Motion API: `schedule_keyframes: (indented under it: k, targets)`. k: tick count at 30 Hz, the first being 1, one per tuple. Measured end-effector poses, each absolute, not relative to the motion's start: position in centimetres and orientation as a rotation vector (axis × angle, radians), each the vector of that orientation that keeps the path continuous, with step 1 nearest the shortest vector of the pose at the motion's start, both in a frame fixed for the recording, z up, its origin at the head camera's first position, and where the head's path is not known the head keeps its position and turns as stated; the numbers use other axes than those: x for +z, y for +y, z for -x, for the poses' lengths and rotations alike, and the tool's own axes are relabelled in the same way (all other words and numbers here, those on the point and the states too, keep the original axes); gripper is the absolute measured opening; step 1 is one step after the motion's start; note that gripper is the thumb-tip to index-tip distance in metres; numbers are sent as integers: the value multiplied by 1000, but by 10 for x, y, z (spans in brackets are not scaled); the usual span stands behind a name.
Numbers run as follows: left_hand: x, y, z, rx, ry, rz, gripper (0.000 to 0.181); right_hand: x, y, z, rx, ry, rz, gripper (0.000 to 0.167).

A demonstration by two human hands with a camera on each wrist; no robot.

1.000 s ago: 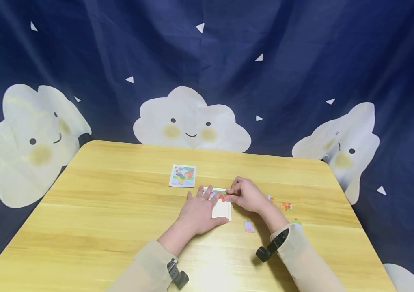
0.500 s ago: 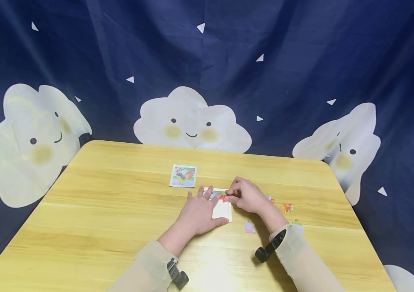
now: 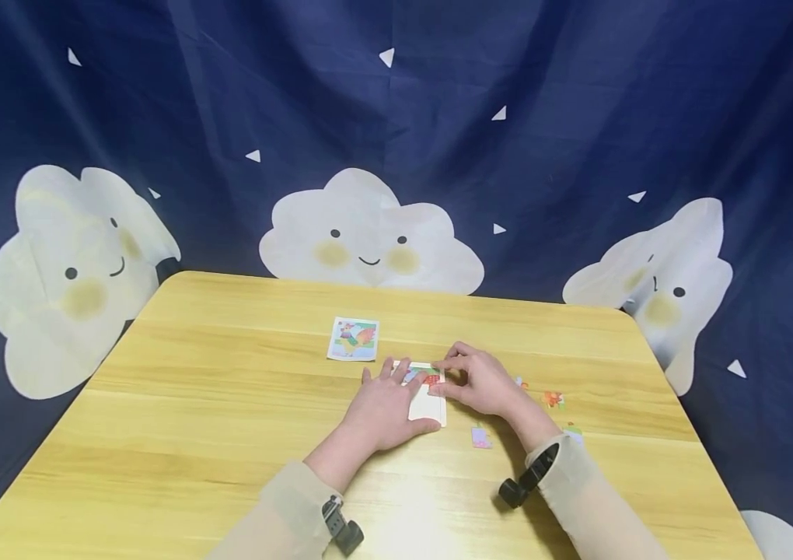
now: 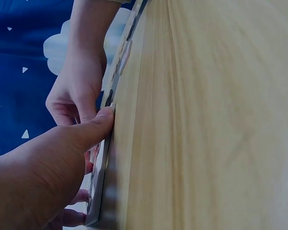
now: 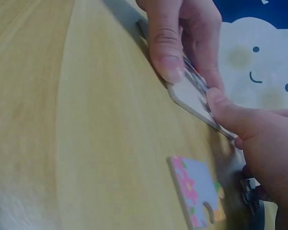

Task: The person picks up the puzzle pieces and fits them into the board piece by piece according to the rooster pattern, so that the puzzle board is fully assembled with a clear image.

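Note:
A small white puzzle tray (image 3: pixel 427 408) lies on the table, with colourful jigsaw pieces along its far part. My left hand (image 3: pixel 384 408) spreads over its left side, fingers straight; the thumb (image 4: pixel 98 128) rests at the near edge. At the tray's right edge is my right hand (image 3: pixel 483 381), thumb and forefinger parted beside a red jigsaw piece (image 3: pixel 431 379). In the right wrist view my right thumb (image 5: pixel 225 110) touches the tray's side. The left hand hides part of the tray and the pieces.
A picture card (image 3: pixel 354 340) of a bird lies beyond the tray to the left. Right of the tray are several loose pieces: a lilac one with pink flowers (image 5: pixel 189 184), an orange-red one (image 3: pixel 553 399) and a green-and-lilac one (image 3: pixel 574 432). A patterned blue curtain (image 3: pixel 438 117) hangs behind the table.
My right thumb and forefinger have parted from their pinch at the red piece, which now lies in the tray. My left hand stays in place.

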State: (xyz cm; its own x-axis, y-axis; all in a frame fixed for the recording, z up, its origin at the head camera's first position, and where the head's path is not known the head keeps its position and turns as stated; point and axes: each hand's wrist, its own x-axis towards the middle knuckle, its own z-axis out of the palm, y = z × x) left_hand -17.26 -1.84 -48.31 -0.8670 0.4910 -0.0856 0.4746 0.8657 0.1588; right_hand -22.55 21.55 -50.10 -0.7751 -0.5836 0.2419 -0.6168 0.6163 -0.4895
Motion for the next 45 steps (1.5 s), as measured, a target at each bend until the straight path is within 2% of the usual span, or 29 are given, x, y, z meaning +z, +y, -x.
schedule_keyframes:
  k: [3, 18, 26, 35, 45]
  targets:
    - [-484, -18, 172, 204, 2913, -751, 94, -503, 214, 225, 913, -2788, -1004, 45]
    - [-485, -18, 171, 235, 2920, -737, 95, -500, 204, 222, 1055, -2792, -966, 34]
    - [-486, -17, 171, 252, 2914, -745, 98, -494, 209, 222, 1082, -2828, -990, 38]
    - [-490, -18, 171, 264, 2926, -747, 98, -500, 208, 223, 1155, -2827, -890, 28]
    - [-489, -17, 170, 253, 2921, -759, 93, -500, 207, 219, 1056, -2810, -902, 24]
